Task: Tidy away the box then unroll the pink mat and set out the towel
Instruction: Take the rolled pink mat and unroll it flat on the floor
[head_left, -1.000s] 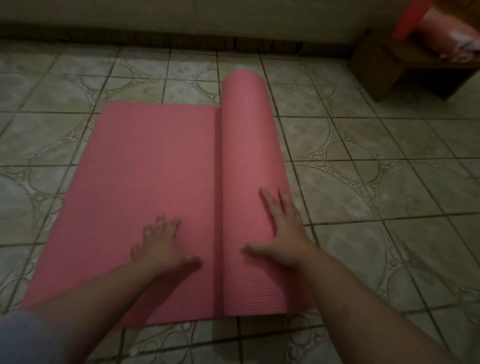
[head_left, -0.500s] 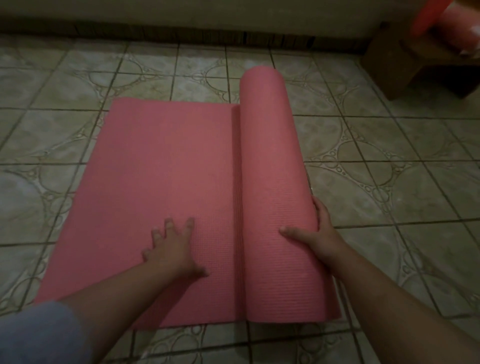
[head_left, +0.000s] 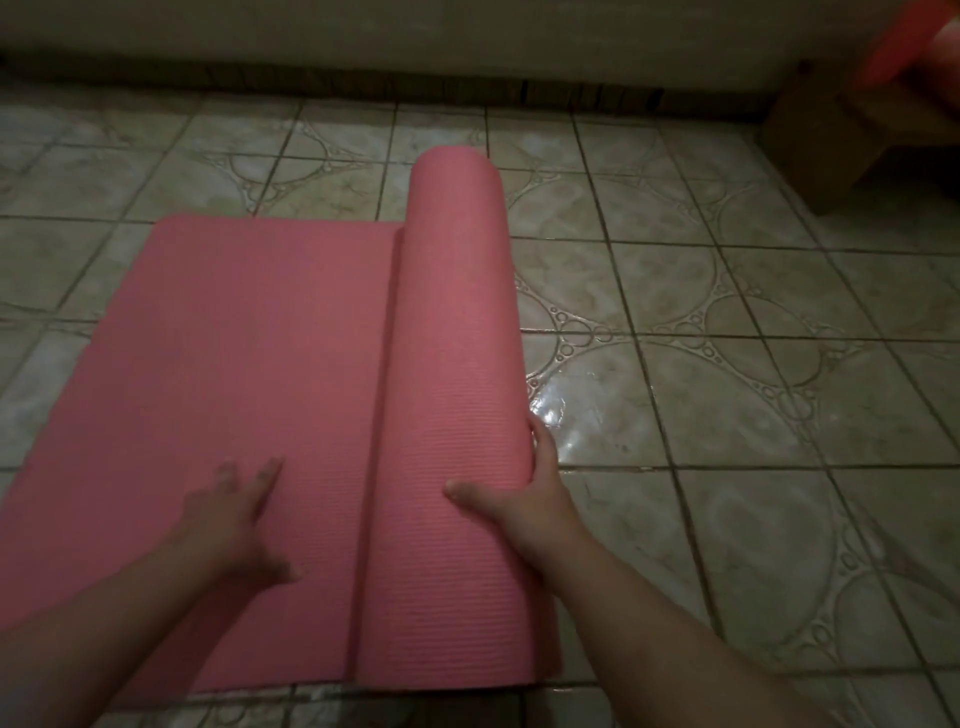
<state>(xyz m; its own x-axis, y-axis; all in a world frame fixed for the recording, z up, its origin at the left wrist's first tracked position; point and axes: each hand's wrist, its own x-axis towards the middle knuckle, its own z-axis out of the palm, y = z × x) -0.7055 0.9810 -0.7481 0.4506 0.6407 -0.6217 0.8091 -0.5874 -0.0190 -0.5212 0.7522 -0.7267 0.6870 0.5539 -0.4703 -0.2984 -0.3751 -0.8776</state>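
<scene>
The pink mat (head_left: 249, 395) lies on the tiled floor (head_left: 727, 415), partly opened out. Its flat part spreads to the left. The part not yet opened is a thick roll (head_left: 457, 364) along the right side of the flat part, running from near the person away toward the wall (head_left: 467, 36).

The right hand (head_left: 524, 499) is on the near part of the roll. Its thumb (head_left: 462, 491) lies on top of the roll and points left. The other fingers (head_left: 543, 441) curl around the roll's right side, down where it meets the floor, so the roll sits between thumb and fingers. The hand is cupped around it, not closed tight.

The left hand (head_left: 234, 525) rests flat on the opened part of the mat, just left of the roll but not touching it. Its fingers are spread a little and point away from the person. It holds nothing. This hand looks a bit blurry.

The floor tiles are pale with round patterns, and one tile beside the right hand shines as if wet. Far off in the top right corner is a brown wooden thing (head_left: 831, 130) with something red (head_left: 904, 47) on it, too blurry to tell what. A dark strip runs along the bottom of the wall.
</scene>
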